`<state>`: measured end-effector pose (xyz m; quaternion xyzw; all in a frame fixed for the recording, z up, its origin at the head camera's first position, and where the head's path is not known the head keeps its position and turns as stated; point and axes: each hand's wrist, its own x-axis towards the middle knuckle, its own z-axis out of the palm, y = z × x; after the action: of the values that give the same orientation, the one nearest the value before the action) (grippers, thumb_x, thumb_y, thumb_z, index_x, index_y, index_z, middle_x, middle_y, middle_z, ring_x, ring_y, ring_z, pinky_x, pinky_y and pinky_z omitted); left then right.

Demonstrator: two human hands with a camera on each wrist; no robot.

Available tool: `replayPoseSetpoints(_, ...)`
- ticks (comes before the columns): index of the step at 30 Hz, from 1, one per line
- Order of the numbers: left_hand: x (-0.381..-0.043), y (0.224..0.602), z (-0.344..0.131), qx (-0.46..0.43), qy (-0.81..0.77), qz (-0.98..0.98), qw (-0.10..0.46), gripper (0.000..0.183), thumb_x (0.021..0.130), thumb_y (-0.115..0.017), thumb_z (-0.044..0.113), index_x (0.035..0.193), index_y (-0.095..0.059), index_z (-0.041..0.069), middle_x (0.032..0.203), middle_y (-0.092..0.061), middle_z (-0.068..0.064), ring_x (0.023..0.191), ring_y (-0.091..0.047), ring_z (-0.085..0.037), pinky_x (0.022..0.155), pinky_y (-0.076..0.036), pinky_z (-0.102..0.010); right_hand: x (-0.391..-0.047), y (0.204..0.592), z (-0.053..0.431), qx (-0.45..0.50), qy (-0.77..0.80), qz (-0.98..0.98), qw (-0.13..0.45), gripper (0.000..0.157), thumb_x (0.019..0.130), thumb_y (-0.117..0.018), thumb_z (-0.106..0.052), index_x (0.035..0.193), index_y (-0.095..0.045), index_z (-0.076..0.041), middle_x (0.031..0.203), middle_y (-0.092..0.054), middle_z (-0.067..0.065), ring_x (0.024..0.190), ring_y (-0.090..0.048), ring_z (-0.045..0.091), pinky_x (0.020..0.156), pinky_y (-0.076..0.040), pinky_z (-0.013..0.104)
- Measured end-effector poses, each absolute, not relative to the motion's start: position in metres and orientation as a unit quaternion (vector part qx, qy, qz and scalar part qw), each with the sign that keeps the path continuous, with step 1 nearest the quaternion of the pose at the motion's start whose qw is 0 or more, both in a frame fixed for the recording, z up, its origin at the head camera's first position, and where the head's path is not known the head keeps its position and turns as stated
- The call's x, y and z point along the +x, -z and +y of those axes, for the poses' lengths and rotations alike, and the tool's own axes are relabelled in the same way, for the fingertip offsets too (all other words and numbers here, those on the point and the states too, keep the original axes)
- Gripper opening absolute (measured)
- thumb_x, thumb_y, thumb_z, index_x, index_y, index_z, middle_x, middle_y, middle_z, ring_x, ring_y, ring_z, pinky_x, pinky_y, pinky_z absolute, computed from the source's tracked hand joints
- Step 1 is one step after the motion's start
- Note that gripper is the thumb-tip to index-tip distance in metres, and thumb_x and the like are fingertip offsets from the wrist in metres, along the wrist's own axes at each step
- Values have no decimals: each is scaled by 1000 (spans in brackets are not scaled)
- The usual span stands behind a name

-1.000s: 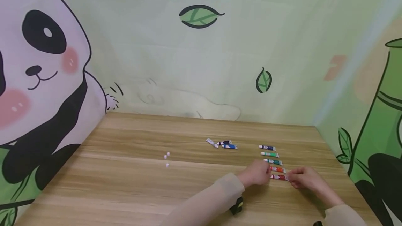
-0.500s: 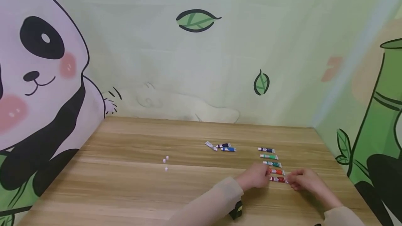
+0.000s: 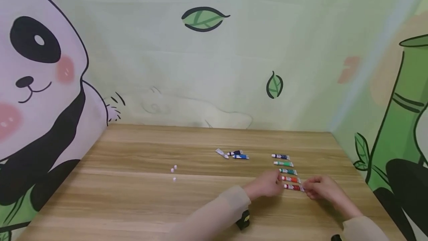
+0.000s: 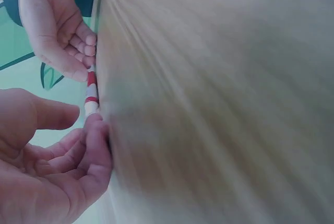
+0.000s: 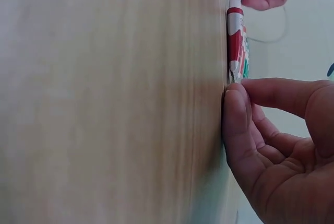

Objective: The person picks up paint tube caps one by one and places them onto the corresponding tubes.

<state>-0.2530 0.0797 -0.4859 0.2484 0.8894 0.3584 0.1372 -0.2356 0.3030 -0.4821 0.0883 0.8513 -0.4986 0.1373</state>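
Observation:
A red paint tube [image 3: 294, 187] lies at the near end of a column of tubes. My right hand [image 3: 322, 189] pinches its flat crimped end between thumb and index finger, as the right wrist view shows. At the white cap end is my left hand [image 3: 267, 184], its bent fingertips [image 4: 97, 125] by the cap and its thumb held apart from them. Whether those fingertips touch the cap I cannot tell. Just behind the red tube is an orange tube [image 3: 291, 179], then a dark green tube [image 3: 288, 172], a light green tube [image 3: 283, 164] and a dark blue tube [image 3: 281, 157].
Farther back on the wooden table [image 3: 133, 203] lie a white tube [image 3: 222, 153], a dark tube [image 3: 235, 152] and a blue tube [image 3: 241, 157], close together. Left of them sit three small white caps [image 3: 174, 179]. Panda-printed cloth [image 3: 207, 66] encloses the table's back and sides.
The head view has shifted slightly, moving the whole scene a little left in it. Both hands stay at the two ends of the red paint tube.

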Motion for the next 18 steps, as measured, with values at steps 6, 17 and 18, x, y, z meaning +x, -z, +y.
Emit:
replayPoseSetpoints(6, -246, 482, 47, 309, -320, 882, 157, 10, 97, -66, 13, 93, -59, 8, 75, -52, 5, 64, -48, -6, 56, -41, -19, -229, 479, 298, 58, 475, 867, 139, 27, 96, -61, -10, 105, -65, 15, 82, -67, 4, 74, -64, 14, 67, -57, 29)
replayPoseSetpoints(17, -213, 481, -39, 334, -319, 872, 161, 8, 98, -66, 18, 91, -64, 14, 75, -56, 12, 68, -51, -1, 64, -45, -19, -214, 468, 279, -2, 462, 876, 135, 32, 100, -63, -21, 106, -66, 10, 76, -65, 4, 70, -62, 17, 61, -54, 31)
replayPoseSetpoints(18, -211, 482, -48, 333, -323, 871, 165, 8, 98, -66, 18, 91, -65, 14, 75, -57, 12, 68, -51, 0, 65, -45, -19, -212, 467, 276, -13, 462, 876, 134, 31, 100, -63, -21, 106, -66, 9, 77, -65, 4, 70, -62, 17, 61, -54, 31)
